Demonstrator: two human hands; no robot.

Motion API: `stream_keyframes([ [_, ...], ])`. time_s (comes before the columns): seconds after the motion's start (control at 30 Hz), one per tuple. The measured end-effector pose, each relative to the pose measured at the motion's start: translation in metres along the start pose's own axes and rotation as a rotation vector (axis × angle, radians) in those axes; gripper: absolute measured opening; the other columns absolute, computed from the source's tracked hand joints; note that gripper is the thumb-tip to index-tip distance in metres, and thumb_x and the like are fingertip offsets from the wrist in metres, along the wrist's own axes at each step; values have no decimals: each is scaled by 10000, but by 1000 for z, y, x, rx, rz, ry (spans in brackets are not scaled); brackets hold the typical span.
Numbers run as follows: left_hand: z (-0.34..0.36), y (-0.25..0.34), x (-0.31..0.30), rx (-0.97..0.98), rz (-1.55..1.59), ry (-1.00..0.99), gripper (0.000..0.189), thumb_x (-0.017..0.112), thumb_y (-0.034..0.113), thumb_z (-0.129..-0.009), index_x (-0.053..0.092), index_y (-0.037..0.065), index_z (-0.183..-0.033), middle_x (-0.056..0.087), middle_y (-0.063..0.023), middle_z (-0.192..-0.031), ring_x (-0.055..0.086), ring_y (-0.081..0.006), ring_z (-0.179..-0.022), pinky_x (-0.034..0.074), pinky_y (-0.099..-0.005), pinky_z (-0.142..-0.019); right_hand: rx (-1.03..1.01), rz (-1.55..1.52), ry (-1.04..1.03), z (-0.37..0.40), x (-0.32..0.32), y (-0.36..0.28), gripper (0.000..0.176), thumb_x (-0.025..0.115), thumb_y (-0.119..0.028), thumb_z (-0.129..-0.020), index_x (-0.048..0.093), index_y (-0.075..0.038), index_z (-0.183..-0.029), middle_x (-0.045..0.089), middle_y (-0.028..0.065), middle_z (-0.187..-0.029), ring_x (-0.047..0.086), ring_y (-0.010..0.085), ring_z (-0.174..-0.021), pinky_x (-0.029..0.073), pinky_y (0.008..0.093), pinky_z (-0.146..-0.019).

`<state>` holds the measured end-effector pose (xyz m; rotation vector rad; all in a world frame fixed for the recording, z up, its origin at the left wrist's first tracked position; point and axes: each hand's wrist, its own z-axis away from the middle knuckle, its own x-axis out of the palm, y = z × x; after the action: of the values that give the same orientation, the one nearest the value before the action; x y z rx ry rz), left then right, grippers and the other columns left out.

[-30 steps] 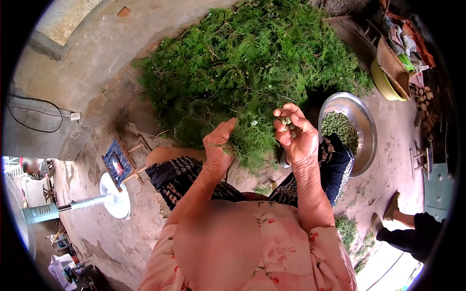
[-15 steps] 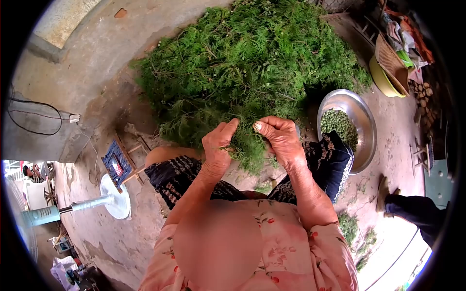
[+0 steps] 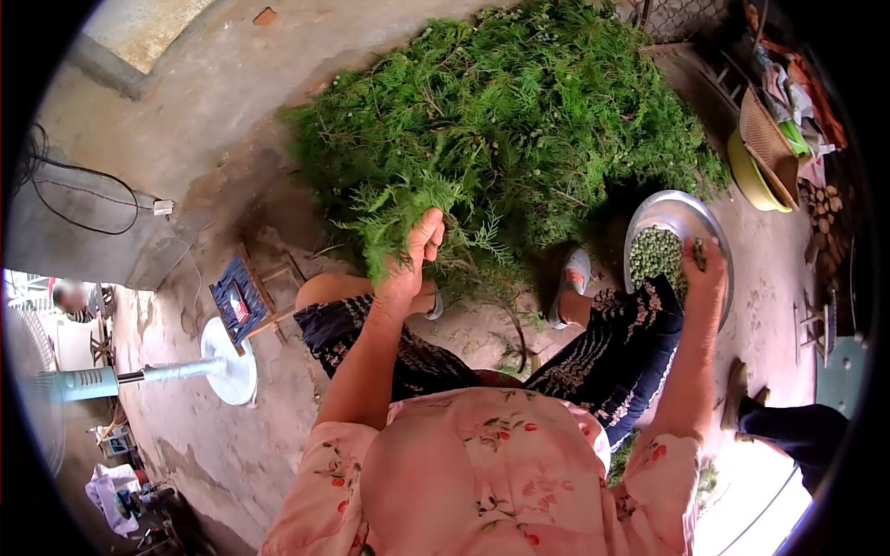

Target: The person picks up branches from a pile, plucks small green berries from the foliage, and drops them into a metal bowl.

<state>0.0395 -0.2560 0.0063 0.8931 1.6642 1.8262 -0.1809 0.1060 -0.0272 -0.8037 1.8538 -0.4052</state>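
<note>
My left hand [image 3: 414,259] is closed round a leafy green conifer sprig [image 3: 394,215], raised at the near edge of a large heap of cut conifer branches [image 3: 501,120]. On the right, my right hand [image 3: 709,269] is inside the rim of a wide metal basin [image 3: 681,206], its fingers curled. Small green cones [image 3: 697,248] show at its fingertips. More green cones [image 3: 654,252] lie loose in the basin, partly hidden by my patterned trouser leg and my hand.
A blue-topped wooden stool [image 3: 239,301] and a standing fan [image 3: 88,383] are on the left. A yellow basin [image 3: 749,174] with a woven basket [image 3: 771,139] leans at the right. Another person's dark-clothed leg [image 3: 788,426] is at the lower right.
My hands have parted. The right has moved from the sprig to the basin, while the left has moved slightly left, still holding the sprig. The view has shifted a little.
</note>
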Motion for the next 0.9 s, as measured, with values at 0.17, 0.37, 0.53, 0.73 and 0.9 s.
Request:
stream_keyframes([
  [0.17,-9,-3,-6,-147,232,-43,302,625,371,-819,525,111,-702,480,25,-620,379,-80,-525,307,-218,-500,293,-211,111,2,-22,51,595,673,-224,-782,428,73,-1235,488,201,-1147,520,224,-928,449,333,-773],
  [0.37,-7,5,8,-160,428,125,165,664,262,-806,576,131,-756,511,38,-716,425,-84,-605,346,-214,-590,404,57,45,-2,-48,107,758,677,-293,-762,293,-1,-1346,318,258,-1323,377,336,-1217,388,390,-941],
  [0.53,-10,-1,17,-159,452,174,116,632,172,-830,563,77,-833,481,19,-690,433,-84,-618,376,-199,-596,302,-314,289,-11,-30,169,534,642,-319,-780,489,-12,-1190,540,212,-1112,556,285,-993,460,370,-827],
  [0.73,-15,7,44,-81,392,70,184,620,263,-841,524,108,-817,446,30,-655,374,-71,-604,294,-200,-546,484,-814,115,-10,0,-6,167,537,-144,-877,583,15,-896,569,65,-645,543,149,-551,453,271,-502],
  [0.9,-18,14,61,-74,326,27,236,576,301,-869,495,121,-740,405,36,-635,314,-70,-575,260,-207,-534,782,-1088,184,-10,16,-45,269,629,-275,-836,598,-7,-838,376,-26,-504,285,87,-341,202,227,-321],
])
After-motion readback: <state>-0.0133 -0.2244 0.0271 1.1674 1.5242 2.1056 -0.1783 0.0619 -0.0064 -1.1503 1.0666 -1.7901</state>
